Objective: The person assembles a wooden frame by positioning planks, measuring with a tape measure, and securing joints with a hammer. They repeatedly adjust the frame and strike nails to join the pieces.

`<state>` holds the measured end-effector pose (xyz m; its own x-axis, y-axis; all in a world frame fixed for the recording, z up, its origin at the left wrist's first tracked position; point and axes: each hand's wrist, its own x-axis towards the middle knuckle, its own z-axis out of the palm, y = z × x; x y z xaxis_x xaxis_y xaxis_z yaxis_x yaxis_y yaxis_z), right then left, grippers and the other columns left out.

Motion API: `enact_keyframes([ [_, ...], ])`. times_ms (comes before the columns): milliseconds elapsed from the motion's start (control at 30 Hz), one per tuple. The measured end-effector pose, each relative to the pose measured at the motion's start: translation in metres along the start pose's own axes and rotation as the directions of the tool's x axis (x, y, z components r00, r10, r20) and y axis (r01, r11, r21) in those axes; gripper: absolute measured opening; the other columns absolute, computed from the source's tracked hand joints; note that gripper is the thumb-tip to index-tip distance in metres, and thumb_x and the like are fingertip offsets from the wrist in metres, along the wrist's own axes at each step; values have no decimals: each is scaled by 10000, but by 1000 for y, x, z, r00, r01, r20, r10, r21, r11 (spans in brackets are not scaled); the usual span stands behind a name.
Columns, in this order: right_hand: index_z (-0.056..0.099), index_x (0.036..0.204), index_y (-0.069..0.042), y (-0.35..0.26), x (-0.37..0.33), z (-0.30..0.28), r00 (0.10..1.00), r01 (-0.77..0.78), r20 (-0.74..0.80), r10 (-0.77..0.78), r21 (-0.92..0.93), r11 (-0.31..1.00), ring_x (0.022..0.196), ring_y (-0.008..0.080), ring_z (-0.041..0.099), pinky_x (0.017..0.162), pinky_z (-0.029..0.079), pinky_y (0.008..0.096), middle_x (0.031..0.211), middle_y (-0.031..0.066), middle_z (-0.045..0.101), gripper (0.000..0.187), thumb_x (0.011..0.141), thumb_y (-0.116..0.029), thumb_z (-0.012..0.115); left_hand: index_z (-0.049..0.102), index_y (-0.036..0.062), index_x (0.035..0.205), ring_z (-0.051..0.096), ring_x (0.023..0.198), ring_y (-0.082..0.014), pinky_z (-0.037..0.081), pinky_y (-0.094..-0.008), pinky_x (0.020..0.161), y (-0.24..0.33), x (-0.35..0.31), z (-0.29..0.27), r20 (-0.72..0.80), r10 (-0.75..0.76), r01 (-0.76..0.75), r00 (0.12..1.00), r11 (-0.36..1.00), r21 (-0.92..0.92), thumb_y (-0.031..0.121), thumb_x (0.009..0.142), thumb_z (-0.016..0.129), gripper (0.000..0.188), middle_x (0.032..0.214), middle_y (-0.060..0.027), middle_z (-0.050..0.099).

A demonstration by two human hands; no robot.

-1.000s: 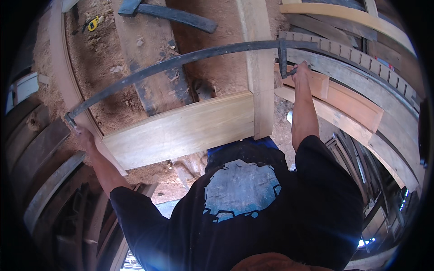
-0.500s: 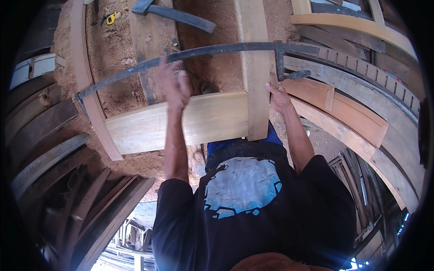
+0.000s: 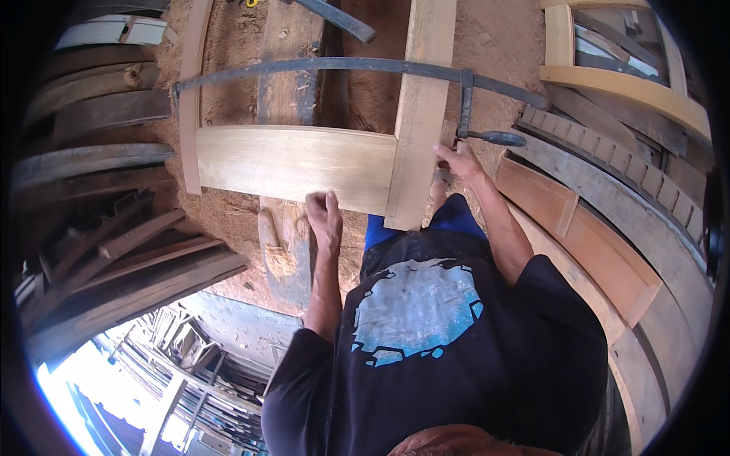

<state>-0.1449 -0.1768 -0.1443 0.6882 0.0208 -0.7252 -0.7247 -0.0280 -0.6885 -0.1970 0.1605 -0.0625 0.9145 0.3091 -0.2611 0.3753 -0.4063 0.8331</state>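
A pale wooden panel (image 3: 296,163) lies across in front of me, between a narrow wooden rail (image 3: 190,114) on the left and a wide wooden board (image 3: 418,114) on the right. Across all of them, beyond the panel, stretches a long dark bar clamp (image 3: 342,65); its screw handle (image 3: 496,137) is right of the board. My right hand (image 3: 464,163) holds the board's right edge, thumb on top, other fingers partly hidden. With fingers curled, my left hand (image 3: 325,216) is at the panel's near edge; what it holds, if anything, cannot be made out.
Under the frame lies a thick weathered beam (image 3: 289,38) on ground covered with sawdust. A dark metal bar (image 3: 338,17) sits at the far side. Stacked planks (image 3: 114,114) line the left, and more boards with a brown panel piece (image 3: 578,235) line the right.
My left hand has come back from near the clamp bar to the panel's near edge, its fingers now curled. My right hand stays at the board's edge. The view has shifted.
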Motion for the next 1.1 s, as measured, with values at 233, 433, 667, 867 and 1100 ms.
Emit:
enact_keyframes([
  [233,525,1296,-44,-89,-62,-80,879,208,87,-469,-955,212,1156,366,548,966,423,502,1229,195,600,527,875,-318,685,495,-47,1177,582,978,-226,477,-337,853,-54,-103,72,96,-702,558,706,467,-686,460,910,677,602,1083,-144,605],
  [433,560,1150,29,-61,-2,-95,955,211,205,-214,-978,5,1013,386,627,887,469,496,999,246,651,460,859,-292,715,440,-48,1357,596,1068,-248,502,-387,944,-63,-91,112,153,-512,429,845,478,-766,328,922,698,630,1216,-177,601],
  [667,652,955,113,-115,20,-94,890,194,262,373,-958,211,922,387,684,792,524,463,974,295,677,493,785,-332,776,564,-78,1187,622,945,-230,519,-369,806,-68,-90,112,168,-569,516,805,533,-670,291,926,696,471,1103,-120,635],
  [867,673,987,67,-82,34,-107,959,280,283,-2,-949,146,987,403,662,848,512,462,991,274,683,433,791,-310,750,594,-78,1029,655,922,-268,521,-354,799,33,-89,100,-119,-387,405,914,872,275,349,834,769,500,990,-236,667],
  [1100,617,1155,19,-99,5,-88,975,221,219,-25,-974,51,1034,425,632,888,494,498,1074,269,664,457,833,-295,694,591,75,1045,587,860,-204,480,-357,783,53,-88,231,529,-376,640,761,572,-514,327,925,677,293,920,-53,605],
])
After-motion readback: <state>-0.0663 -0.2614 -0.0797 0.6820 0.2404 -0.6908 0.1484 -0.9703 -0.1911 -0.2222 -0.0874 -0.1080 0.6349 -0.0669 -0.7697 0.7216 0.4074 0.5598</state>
